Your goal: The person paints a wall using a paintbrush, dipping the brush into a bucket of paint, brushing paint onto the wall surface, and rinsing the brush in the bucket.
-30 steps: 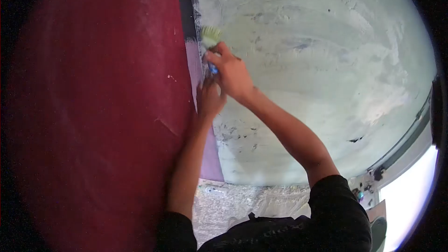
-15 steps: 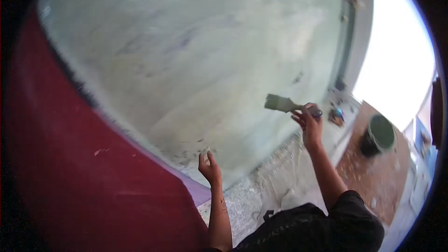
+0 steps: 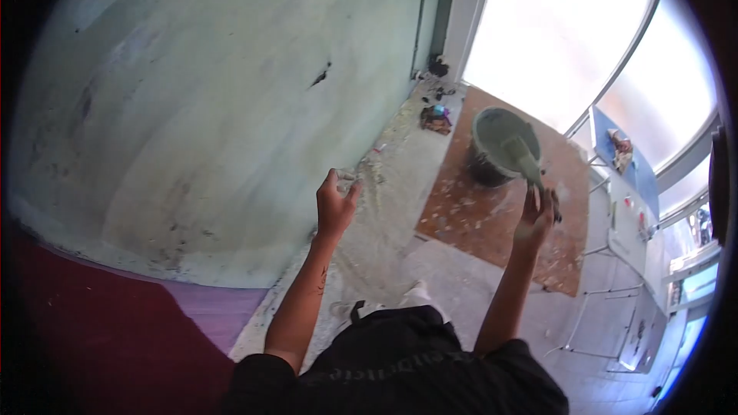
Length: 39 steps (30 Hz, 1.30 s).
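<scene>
My right hand [image 3: 536,217] grips the handle of a wide paintbrush [image 3: 526,160] coated in pale green. Its bristle end reaches over the rim and into the mouth of a dark bucket [image 3: 483,155], whose inside is smeared grey-green. Whether the bristles touch paint, I cannot tell. In front of the pale green wall [image 3: 254,131], my left hand [image 3: 336,204] is raised with its fingers curled towards the thumb. Something small and whitish may be between those fingertips, too small to name.
Under the bucket lies a paint-spattered brown board [image 3: 453,211]. Crumpled rags [image 3: 436,119] rest on the floor by the wall corner. A dark red and purple painted area [image 3: 115,323] borders the green wall. Tables [image 3: 626,154] stand at the right, beside bright windows.
My view has turned right towards the bucket. The paintbrush has gone from in front of the wall to the bucket's mouth, its bristles now inside the rim. My left hand stays curled.
</scene>
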Each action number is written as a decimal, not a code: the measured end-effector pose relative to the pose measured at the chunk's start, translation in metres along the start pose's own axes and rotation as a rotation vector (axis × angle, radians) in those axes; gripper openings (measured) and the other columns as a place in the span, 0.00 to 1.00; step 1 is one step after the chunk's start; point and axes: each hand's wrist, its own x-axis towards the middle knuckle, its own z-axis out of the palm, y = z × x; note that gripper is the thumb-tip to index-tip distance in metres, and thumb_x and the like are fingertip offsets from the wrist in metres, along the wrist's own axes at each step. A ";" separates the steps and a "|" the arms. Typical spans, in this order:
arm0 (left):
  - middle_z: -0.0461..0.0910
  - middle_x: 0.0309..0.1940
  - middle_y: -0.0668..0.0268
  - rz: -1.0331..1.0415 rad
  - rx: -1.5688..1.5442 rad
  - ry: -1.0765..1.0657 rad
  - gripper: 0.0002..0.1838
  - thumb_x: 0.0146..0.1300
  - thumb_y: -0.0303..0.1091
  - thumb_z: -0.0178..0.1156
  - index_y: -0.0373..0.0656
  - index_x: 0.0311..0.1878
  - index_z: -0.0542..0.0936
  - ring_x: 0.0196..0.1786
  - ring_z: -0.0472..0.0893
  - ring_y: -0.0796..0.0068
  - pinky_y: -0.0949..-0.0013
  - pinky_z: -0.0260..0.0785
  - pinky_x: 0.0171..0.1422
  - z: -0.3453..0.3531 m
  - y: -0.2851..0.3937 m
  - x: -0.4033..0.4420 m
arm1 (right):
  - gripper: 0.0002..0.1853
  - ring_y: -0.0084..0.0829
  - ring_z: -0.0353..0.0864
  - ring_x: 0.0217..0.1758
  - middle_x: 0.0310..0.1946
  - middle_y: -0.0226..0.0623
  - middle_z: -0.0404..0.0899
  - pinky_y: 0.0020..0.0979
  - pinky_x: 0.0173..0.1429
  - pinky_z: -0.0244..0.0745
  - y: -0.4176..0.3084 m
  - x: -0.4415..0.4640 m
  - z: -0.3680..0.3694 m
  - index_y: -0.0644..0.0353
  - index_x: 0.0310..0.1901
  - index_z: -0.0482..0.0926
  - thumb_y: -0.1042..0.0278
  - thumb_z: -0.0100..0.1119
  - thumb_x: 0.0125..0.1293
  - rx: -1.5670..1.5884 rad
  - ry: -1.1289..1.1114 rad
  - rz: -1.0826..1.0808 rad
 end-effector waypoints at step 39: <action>0.44 0.75 0.65 0.302 0.727 -0.887 0.44 0.55 0.43 0.59 0.50 0.73 0.50 0.75 0.47 0.60 0.35 0.42 0.70 0.375 0.039 -0.065 | 0.14 0.49 0.81 0.37 0.29 0.50 0.80 0.45 0.41 0.74 0.113 0.302 -0.031 0.61 0.35 0.81 0.59 0.62 0.53 -1.559 -0.970 -0.337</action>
